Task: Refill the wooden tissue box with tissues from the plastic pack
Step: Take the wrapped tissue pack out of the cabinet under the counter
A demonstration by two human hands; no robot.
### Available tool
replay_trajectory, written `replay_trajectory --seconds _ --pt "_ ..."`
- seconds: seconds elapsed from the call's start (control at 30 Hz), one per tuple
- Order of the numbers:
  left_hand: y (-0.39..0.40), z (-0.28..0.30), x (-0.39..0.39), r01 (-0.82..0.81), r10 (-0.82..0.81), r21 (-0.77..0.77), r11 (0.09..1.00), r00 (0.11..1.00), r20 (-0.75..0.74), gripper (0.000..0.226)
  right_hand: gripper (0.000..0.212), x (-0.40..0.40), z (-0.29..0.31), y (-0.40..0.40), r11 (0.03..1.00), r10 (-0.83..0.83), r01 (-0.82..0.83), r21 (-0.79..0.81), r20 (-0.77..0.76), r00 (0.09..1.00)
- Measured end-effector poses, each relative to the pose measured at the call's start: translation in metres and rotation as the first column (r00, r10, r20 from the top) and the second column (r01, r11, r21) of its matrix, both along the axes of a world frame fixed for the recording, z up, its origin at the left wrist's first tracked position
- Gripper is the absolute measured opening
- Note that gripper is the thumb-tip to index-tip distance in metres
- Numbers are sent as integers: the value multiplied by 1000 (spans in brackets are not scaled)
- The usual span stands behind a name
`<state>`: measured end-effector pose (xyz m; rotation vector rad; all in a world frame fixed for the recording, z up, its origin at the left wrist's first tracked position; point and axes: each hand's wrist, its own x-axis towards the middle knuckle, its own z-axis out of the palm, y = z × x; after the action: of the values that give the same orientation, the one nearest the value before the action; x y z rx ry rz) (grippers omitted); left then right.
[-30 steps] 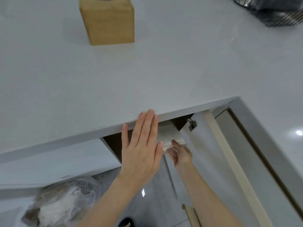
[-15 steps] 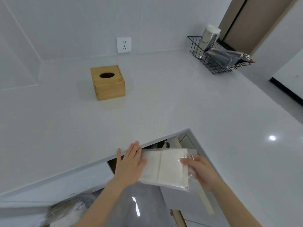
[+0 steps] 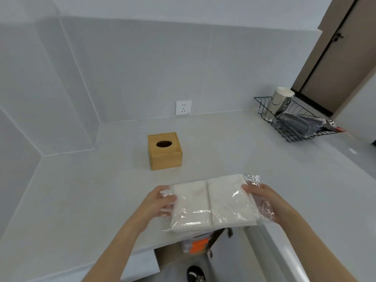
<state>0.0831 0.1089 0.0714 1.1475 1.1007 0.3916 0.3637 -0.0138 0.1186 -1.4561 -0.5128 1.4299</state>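
Note:
A clear plastic pack of white tissues [image 3: 211, 202] is held flat just above the front edge of the white counter [image 3: 81, 200]. My left hand [image 3: 160, 200] grips its left end and my right hand [image 3: 264, 202] grips its right end, partly under loose plastic wrap. The wooden tissue box [image 3: 164, 151] stands upright farther back on the counter, its lid closed, with a dark oval opening on top. No tissue shows in the opening.
A black wire basket [image 3: 293, 119] with a metallic cup and a dark bag sits at the back right. A wall socket [image 3: 183, 107] is behind the box. An open cabinet [image 3: 195, 245] with an orange-marked package lies below the counter edge.
The tissue pack came out of the cabinet under the counter and rose above the counter edge. My left hand went from flat against the pack to gripping its left end.

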Motion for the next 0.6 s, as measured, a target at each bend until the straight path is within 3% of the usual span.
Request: replay_trajectory --seconds 0.07,0.17,0.27,0.43,0.6 --pt "20 2 10 0 2 55 998 999 -44 39 26 15 -1 27 999 37 -37 -21 -5 999" --pt "47 1 30 -58 66 107 993 995 -79 34 29 40 -11 67 990 90 -77 -116 109 990" --pt "74 -11 47 -158 182 157 975 971 -152 35 8 59 -31 107 989 86 -71 -129 119 989" --pt "93 -39 53 -294 343 192 936 882 -324 43 27 68 -73 156 975 169 -128 -184 224 960" --pt "96 -58 51 -340 411 232 911 780 -471 56 13 59 -103 183 947 249 -129 -295 416 875"
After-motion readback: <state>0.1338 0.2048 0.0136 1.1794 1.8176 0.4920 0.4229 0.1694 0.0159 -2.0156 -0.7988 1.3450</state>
